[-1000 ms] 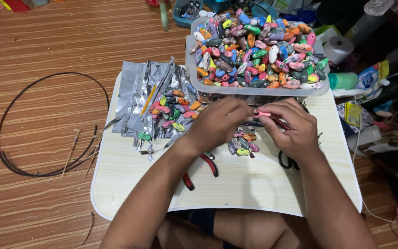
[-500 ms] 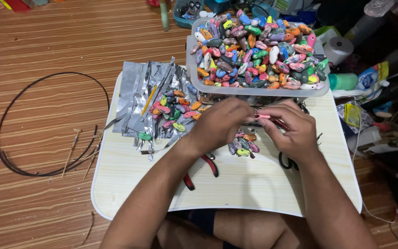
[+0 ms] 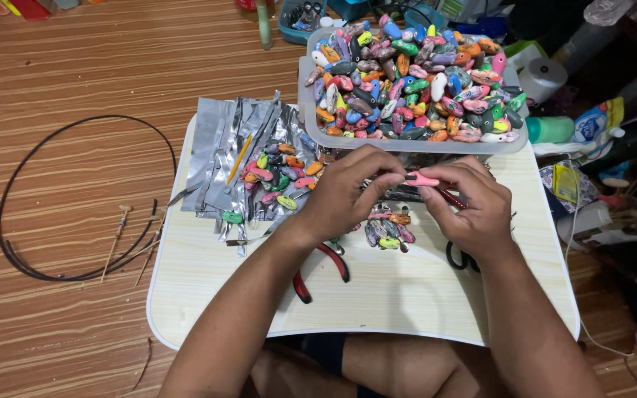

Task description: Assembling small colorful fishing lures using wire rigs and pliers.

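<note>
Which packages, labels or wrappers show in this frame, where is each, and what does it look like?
Small packet: right of the lap table, flat, yellow and green printed face.
Squeeze bottle: far right, lying down, white with blue and yellow label.
Paper roll: right of the plastic tray, white cylinder.
Foil sheets: table's left, silver, crumpled.

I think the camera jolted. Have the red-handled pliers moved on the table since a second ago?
No. The red-handled pliers lie in the same place on the light table, below the left hand.
</note>
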